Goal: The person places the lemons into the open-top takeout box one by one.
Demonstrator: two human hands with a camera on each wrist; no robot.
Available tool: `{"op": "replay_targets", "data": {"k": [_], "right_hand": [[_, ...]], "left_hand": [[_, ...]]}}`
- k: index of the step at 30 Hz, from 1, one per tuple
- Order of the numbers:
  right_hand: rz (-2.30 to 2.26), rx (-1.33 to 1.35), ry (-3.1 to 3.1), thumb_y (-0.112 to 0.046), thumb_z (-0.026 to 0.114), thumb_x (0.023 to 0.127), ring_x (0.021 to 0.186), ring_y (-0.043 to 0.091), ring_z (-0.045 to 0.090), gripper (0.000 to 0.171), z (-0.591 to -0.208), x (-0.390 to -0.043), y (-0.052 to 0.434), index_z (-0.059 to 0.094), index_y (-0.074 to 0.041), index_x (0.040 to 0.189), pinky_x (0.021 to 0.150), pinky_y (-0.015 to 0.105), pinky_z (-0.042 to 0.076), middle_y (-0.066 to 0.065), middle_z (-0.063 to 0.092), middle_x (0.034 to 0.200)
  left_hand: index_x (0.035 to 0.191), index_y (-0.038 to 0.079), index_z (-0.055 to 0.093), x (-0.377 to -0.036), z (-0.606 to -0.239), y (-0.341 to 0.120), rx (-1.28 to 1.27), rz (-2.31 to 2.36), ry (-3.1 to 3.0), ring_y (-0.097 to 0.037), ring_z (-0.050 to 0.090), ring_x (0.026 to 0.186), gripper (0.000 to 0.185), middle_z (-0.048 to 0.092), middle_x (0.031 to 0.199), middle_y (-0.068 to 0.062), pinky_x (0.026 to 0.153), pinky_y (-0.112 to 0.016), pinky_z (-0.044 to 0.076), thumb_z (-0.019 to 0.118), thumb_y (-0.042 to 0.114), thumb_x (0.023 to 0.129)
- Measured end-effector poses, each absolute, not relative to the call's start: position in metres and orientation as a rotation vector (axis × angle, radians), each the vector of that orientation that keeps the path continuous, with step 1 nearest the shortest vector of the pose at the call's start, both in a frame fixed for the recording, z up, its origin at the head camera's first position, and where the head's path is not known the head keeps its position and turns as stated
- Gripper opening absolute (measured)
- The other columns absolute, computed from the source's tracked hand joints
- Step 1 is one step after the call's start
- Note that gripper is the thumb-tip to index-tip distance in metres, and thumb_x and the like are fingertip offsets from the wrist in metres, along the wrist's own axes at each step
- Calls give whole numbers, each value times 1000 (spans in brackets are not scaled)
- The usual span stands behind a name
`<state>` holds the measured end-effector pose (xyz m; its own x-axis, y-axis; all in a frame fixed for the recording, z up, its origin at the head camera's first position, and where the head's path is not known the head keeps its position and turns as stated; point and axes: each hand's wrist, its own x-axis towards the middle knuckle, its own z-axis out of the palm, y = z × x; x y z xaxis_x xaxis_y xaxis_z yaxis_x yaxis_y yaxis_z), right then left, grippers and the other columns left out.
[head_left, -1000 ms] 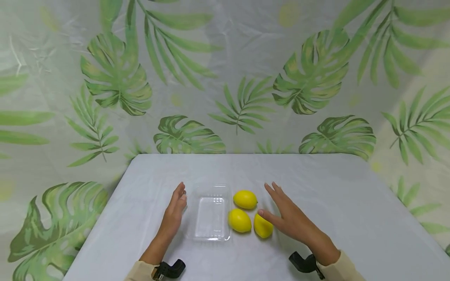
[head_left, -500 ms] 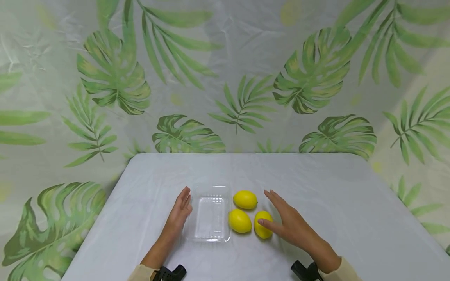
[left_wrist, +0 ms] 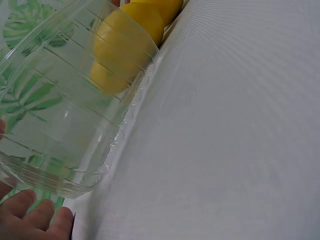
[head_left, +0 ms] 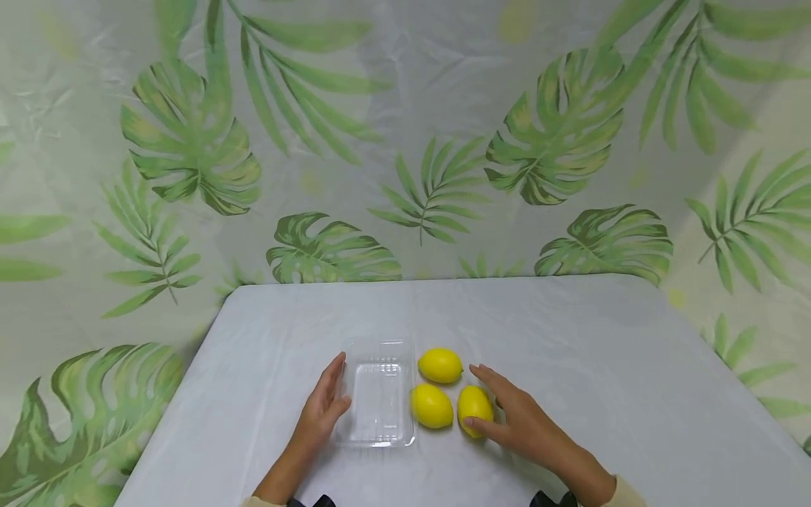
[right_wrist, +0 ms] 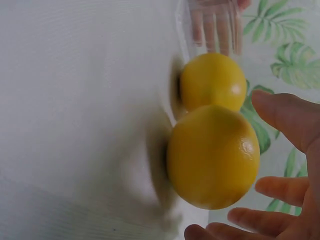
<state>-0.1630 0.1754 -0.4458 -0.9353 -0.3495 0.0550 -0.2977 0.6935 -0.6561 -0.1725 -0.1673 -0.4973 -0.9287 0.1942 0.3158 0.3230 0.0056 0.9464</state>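
A clear plastic container (head_left: 378, 405) stands on the table. My left hand (head_left: 319, 412) is at its left side, thumb over the rim and fingers along the outer wall. In the left wrist view the fingertips (left_wrist: 37, 215) sit close beside the container's corner. Three yellow lemons are grouped right of the container: a far lemon (head_left: 440, 365), a near-left lemon (head_left: 432, 405) and a right lemon (head_left: 476, 403). My right hand (head_left: 522, 426) is spread around the right lemon, its thumb overlapping it in the head view. The right wrist view shows a gap between the fingers and this lemon (right_wrist: 214, 157).
A white cloth covers the table (head_left: 551, 324). Behind it hangs a pale backdrop (head_left: 437, 91) printed with green leaves. Part of a black wrist camera (head_left: 551, 498) shows at the bottom edge.
My left hand has moved right, up to the container, and its thumb now overlaps the rim. My right hand has come lower and closer around the right lemon. The lemons stay in place.
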Motion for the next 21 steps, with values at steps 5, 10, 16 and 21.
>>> {"op": "replay_targets", "data": {"k": [5,10,16,21], "right_hand": [[-1097,-541,2806,-48,73,80,130,29,47,83,-451,-160,175,39,-14,147,100,48,45,13,38,151],[-1102,-538,2781,-46,75,78,136,30,40,84,-455,-159,173,40,-14,147,108,51,36,13,39,150],[-1094,-573,2781,-38,78,77,133,29,43,83,-457,-158,172,41,-11,146,107,50,37,10,43,148],[-1067,-607,2792,-36,80,77,131,28,45,82,-457,-157,173,42,-10,145,105,49,39,10,45,146]], "left_hand": [[150,-6,18,-171,-499,-168,-571,-2048,-2155,-36,8,144,69,13,156,-28,110,-9,16,47,-10,88],[150,-6,19,-172,-501,-167,-560,-2038,-2159,-34,10,144,72,15,156,-27,109,-10,17,45,-14,84],[150,-5,20,-173,-502,-167,-512,-2043,-2175,-33,12,144,73,17,157,-23,109,-10,18,44,-15,82],[150,-5,20,-173,-501,-167,-513,-2046,-2170,-33,12,144,73,18,157,-22,109,-11,18,44,-15,81]]}}
